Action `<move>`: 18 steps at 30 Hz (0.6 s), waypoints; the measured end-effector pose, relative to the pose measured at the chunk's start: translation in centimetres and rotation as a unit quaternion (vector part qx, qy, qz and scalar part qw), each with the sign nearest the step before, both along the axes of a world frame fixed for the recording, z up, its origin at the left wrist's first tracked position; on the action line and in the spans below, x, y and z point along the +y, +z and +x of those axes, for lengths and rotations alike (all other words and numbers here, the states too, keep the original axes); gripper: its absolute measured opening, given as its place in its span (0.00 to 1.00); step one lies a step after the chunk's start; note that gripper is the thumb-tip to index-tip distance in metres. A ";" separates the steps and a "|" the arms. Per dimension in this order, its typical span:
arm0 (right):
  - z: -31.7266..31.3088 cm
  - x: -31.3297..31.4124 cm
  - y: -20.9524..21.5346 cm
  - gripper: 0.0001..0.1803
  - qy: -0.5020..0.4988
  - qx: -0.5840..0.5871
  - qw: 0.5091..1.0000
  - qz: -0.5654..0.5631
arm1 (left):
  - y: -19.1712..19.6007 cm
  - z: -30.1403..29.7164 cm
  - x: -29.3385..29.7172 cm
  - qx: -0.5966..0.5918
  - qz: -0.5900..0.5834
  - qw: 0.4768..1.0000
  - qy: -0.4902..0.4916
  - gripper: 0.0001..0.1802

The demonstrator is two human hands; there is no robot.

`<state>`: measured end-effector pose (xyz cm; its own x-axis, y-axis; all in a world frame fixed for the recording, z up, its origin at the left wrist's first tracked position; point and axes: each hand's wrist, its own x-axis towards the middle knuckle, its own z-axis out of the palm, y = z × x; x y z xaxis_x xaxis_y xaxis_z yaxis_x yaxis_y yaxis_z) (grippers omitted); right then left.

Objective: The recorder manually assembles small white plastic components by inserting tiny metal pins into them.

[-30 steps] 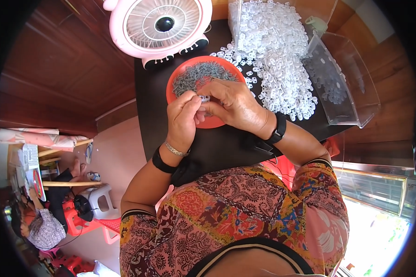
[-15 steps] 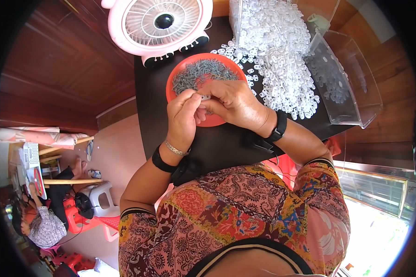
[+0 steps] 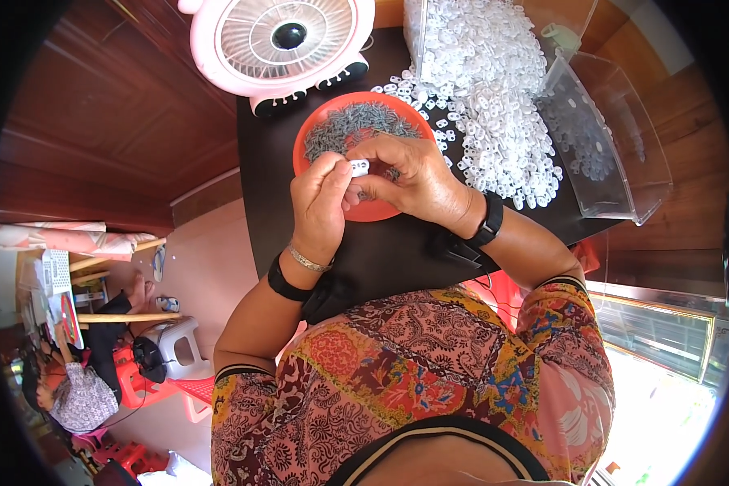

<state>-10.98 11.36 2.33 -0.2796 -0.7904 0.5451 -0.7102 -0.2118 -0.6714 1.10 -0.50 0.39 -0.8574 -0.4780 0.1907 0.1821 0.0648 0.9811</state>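
White two-hole plastic clip [image 3: 359, 168] over orange-red bowl [image 3: 373, 213], pinched by left hand [image 3: 319, 198], flanked by right hand [image 3: 426, 182] with finger and thumb parted; cannot tell whether touching. Possible drop among slender grey fasteners [image 3: 363, 120] from slackened pinch; small, probably slick.

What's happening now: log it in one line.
left hand: holds white piece | right hand: close by, grip unclear | under hands: red bowl, gray bits | right of bowl: white pile
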 end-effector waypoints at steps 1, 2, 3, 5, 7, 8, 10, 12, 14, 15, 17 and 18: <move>0.0 0.0 0.0 0.17 0.004 0.015 1.000 -0.006 | 0.0 0.0 0.0 0.000 0.000 1.000 0.001 0.14; -0.1 -0.1 0.0 0.17 0.005 0.015 1.000 -0.006 | 0.0 0.0 -0.1 -0.002 0.006 1.000 -0.001 0.14; -0.1 -0.1 0.0 0.16 0.007 0.028 0.999 -0.018 | -0.1 0.0 -0.1 -0.003 0.012 1.000 -0.004 0.14; -0.3 -0.2 -0.1 0.15 0.010 0.042 0.999 -0.029 | -0.1 0.0 0.0 -0.004 0.015 1.000 -0.002 0.14; -0.4 -0.1 -0.1 0.14 0.045 0.000 0.999 -0.010 | -0.1 -0.1 0.1 -0.004 0.019 1.000 -0.001 0.14; -0.5 -0.1 -0.1 0.14 0.044 0.000 0.999 -0.011 | -0.1 -0.2 0.1 0.000 0.023 1.000 -0.002 0.14; -0.6 0.1 -0.1 0.13 0.052 -0.023 0.998 0.004 | -0.1 -0.4 0.3 0.006 0.028 1.000 -0.008 0.14; -0.7 0.2 -0.1 0.13 0.049 -0.020 0.999 0.004 | 0.0 -0.5 0.2 -0.007 0.023 0.999 -0.021 0.13; -0.8 0.3 0.1 0.12 0.039 0.000 0.999 -0.013 | 0.1 -0.4 0.2 0.000 0.023 1.000 -0.016 0.14; -0.7 0.2 0.5 0.13 0.041 -0.003 0.999 -0.015 | 0.4 -0.3 0.4 0.005 0.031 1.000 0.002 0.13; -0.8 0.4 1.7 0.14 -0.004 0.051 0.999 -0.018 | 0.1 0.0 0.3 0.009 0.040 0.999 0.012 0.12; -1.6 1.0 2.6 0.14 -0.018 0.055 0.998 -0.014 | 0.1 -0.2 0.3 -0.005 0.043 0.999 0.017 0.12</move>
